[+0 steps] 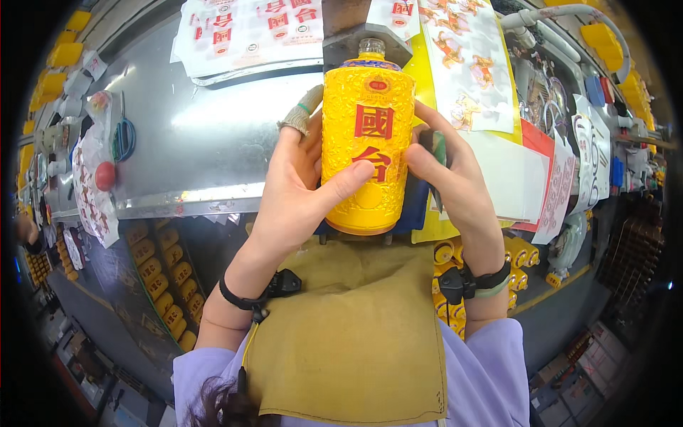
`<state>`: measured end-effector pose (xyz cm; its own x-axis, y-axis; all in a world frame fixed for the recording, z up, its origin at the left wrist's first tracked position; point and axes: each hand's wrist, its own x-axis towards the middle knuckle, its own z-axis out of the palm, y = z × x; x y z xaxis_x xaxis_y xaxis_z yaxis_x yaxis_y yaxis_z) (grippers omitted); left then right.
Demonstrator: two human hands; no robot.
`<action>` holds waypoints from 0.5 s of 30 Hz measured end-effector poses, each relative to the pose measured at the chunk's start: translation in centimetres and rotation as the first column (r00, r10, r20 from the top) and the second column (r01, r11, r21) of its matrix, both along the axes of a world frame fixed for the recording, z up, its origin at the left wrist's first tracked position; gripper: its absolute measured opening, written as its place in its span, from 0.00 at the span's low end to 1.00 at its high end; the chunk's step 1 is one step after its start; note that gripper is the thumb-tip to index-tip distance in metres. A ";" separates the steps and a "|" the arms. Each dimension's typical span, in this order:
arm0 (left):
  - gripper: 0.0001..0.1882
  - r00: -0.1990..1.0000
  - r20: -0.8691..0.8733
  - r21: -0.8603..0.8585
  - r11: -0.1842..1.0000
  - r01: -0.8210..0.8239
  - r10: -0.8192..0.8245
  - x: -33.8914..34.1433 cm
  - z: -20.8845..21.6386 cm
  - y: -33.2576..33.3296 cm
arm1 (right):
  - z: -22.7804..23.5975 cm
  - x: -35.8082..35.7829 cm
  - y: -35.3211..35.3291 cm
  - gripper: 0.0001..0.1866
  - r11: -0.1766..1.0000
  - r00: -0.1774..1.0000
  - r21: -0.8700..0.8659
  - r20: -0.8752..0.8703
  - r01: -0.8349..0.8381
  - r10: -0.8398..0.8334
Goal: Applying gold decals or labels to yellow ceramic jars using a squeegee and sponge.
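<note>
A yellow embossed bottle with large red characters and an uncapped clear glass neck stands nearly upright before me at the bench's front edge. My left hand is closed around its left side, thumb across the lower front. A knitted grey cover with a green band sits on one finger of that hand. My right hand grips the bottle's right side, thumb against it and fingers partly hidden behind. Against the right palm is a thin dark-green piece, its kind unclear. The bottle's back is hidden.
Printed decal sheets lie at the back left of the metal bench; more sheets lie to the right. Blue-handled scissors and a red ball-like object are at far left. Several yellow bottles sit below the bench.
</note>
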<state>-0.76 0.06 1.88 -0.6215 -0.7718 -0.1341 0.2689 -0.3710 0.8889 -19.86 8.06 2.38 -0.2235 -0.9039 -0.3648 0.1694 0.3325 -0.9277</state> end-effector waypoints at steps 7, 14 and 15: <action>0.45 0.999 0.035 -0.002 1.000 0.000 0.000 0.0 0.1 0.0 | -0.2 -0.5 0.1 0.42 0.998 0.999 -0.031 0.010 -0.047 0.048; 0.47 0.999 0.029 -0.029 0.999 0.015 -0.014 0.0 0.0 -0.1 | -0.5 -1.0 0.0 0.45 0.993 0.995 -0.053 -0.013 -0.102 0.101; 0.47 0.999 0.031 -0.030 0.999 0.011 -0.010 -0.1 0.0 -0.1 | -0.5 -1.1 0.0 0.46 0.993 0.994 -0.050 -0.024 -0.111 0.110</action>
<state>-0.81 -0.03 1.90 -0.6256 -0.7692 -0.1301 0.2375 -0.3467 0.9074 -20.96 8.09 1.92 -0.1279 -0.9408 -0.3138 0.1146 0.3002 -0.9470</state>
